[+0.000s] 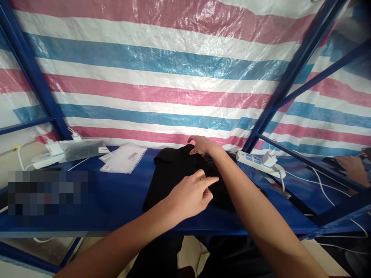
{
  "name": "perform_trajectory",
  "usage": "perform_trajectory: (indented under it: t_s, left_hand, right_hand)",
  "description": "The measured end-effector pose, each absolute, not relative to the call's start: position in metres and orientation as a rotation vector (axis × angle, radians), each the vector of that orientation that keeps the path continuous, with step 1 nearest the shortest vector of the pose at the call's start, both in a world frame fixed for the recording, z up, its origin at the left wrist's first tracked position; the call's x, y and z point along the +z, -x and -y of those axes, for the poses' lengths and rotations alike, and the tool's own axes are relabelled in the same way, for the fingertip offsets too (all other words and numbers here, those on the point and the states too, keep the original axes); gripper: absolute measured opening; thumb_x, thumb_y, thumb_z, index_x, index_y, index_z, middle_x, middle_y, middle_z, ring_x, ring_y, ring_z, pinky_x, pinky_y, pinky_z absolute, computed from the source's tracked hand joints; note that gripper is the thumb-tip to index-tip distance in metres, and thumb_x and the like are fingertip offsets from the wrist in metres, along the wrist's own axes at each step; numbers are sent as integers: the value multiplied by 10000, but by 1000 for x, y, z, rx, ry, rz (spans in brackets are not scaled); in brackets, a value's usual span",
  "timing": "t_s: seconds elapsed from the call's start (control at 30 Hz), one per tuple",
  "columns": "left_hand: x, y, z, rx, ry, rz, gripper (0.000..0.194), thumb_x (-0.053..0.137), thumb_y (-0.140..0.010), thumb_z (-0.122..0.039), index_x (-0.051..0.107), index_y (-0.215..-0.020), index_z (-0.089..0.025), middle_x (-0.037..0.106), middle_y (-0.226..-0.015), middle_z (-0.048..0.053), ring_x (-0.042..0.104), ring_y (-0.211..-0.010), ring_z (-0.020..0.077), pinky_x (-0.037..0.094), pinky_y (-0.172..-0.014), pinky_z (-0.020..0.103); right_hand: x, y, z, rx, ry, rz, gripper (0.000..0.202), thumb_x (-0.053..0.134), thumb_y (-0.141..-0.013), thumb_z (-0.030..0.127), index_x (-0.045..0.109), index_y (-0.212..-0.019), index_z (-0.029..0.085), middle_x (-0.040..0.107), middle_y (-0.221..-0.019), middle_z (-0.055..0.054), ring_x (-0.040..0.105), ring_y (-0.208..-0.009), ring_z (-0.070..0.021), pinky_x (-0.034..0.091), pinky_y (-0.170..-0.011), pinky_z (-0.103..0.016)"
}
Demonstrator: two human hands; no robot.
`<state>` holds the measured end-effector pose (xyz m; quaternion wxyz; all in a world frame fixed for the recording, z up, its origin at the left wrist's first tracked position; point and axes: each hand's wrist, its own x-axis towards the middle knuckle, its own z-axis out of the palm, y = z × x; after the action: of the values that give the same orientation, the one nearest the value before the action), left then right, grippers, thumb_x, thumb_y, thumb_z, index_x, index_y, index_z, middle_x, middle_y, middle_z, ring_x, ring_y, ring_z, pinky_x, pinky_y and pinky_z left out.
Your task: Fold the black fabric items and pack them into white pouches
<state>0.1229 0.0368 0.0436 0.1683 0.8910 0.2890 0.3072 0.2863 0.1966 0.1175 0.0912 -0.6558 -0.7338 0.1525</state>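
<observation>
on blue table (121, 200), black garment (169, 175), fold facing away, long axis unclear; right grip (203, 145) pinching it, left grip (193, 193) spread.

Tarpaulin (174, 92), blue framing (294, 73) and 2 power strips (252, 159) suggest a workshop.

The cloth (165, 181) is showing plain black against the deep blue tabletop (121, 204). Behind, the plastic sheet (159, 61) is repeating broad bands — pinkish red, white, blue, white — with pale glints scattering across them. The frame posts (31, 65) are matching the tabletop's blue. The right-hand power strip (255, 160) is pairing white with light blue socket panels. The packets (123, 158) are looking whitish — one bearing a grey patch.
</observation>
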Motion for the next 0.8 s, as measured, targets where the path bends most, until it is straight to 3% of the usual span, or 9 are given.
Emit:
perform_trajectory:
  t_s: [0.17,0.3,0.37,0.43,0.5,0.6,0.7,0.8]
  left_hand:
    - [43,-93,-16,1216,-1942,-774,296,577,-1006,-238,748,-1246,-266,671,-1072,64,723,-905,174,674,-796,282]
    - [17,-45,-3,1313,-1564,-989,303,563,-1021,-395,625,-1295,-278,685,-1045,42,763,-986,222,696,-845,378]
    - [-2,-16,7,1293,-1505,-1119,402,543,-1023,-414,562,-1401,-278,707,-1001,32,765,-866,212,678,-823,386]
    - [-20,12,18,1227,-1572,-1288,493,561,-994,-403,537,-1474,-288,729,-931,21,748,-792,223,641,-725,357]
    - [-31,36,27,1140,-1715,-1484,595,614,-965,-418,515,-1543,-319,734,-908,1,721,-731,226,608,-676,350]
    - [-30,60,28,1177,-1858,-1725,560,604,-977,-459,568,-1524,-342,748,-993,18,706,-721,234,595,-645,359]
    - [-13,58,18,1189,-2064,-1640,430,558,-1028,-479,675,-1429,-375,739,-1291,70,755,-1055,296,649,-783,393]
    - [-1,32,10,1039,-2330,-1380,434,574,-1053,-482,676,-1471,-426,626,-1573,55,591,-1455,347,560,-1158,504]
  right_hand:
    - [136,-269,-202,456,1769,2153,312,1007,-693,161,819,-941,161,789,-802,-73,650,-446,-150,538,-496,-264]
    - [121,-226,-214,763,1471,2163,277,1017,-723,278,795,-792,128,742,-655,-76,654,-455,-168,564,-462,-277]
    - [104,-200,-218,966,1295,2156,333,996,-767,370,801,-869,120,769,-713,-92,711,-547,-190,595,-471,-271]
    - [85,-179,-219,1071,1177,2148,422,957,-817,423,807,-1082,130,797,-797,-79,746,-624,-193,605,-489,-253]
    - [69,-169,-217,939,1171,2167,387,888,-899,401,797,-1184,156,805,-846,-65,743,-649,-175,595,-534,-242]
    - [56,-175,-210,541,1225,2230,180,757,-1008,333,817,-1078,179,808,-882,-60,744,-733,-181,587,-694,-275]
    - [43,-192,-204,287,1213,2337,220,693,-1047,351,819,-1111,181,826,-1040,-103,773,-978,-257,577,-929,-355]
    - [21,-209,-204,237,1164,2411,422,645,-1076,440,749,-1374,160,729,-1430,-180,653,-1370,-337,464,-1191,-442]
